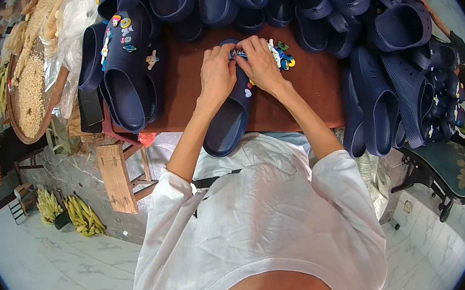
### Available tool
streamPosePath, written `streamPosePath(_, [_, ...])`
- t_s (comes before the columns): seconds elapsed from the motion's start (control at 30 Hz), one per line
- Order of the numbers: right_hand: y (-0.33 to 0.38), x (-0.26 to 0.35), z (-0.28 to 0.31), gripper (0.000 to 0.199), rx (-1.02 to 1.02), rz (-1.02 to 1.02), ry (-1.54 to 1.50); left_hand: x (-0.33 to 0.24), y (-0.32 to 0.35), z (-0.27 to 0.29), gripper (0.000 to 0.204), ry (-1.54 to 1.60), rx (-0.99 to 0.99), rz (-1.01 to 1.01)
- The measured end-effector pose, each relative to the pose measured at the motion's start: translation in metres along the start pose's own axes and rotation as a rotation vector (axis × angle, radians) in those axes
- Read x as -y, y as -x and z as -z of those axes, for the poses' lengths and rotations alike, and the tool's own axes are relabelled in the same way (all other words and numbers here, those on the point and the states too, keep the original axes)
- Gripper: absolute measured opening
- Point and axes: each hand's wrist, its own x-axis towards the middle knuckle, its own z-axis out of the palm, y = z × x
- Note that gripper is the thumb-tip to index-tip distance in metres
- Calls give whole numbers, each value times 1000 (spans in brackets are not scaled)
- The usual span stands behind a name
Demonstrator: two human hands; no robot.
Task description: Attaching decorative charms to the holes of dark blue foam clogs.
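now both hands pinched on navy clog [229, 124]: left hand [217, 74], right hand [259, 63] at charm-studded toe.

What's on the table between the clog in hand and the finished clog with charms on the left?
In the head view, only bare brown table lies between the held clog and the decorated clog.

White short-sleeved T-shirt [263, 221] (loose, creased), forearms bare, no rings or watch visible.

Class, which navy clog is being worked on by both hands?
The navy clog at the table's front edge, under the left hand and right hand; the others lie untouched.
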Motion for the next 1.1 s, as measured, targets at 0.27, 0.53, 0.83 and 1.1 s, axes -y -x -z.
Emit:
streamPosePath(0.27, [-3, -6, -9, 21, 19, -84, -81, 0, 2, -1, 36, -4, 10, 67])
streamPosePath(0.53, [0, -2, -4, 22, 8, -29, -62, 3, 2, -3, 35, 4, -17, 108])
streamPosePath(0.83, [27, -37, 12, 18, -147, -424, -94, 1, 7, -2, 38, -85, -25, 201])
streamPosePath(1.1, [18, 1, 20, 33, -43, -383, -97, 5, 5, -1, 36, -147, -9, 205])
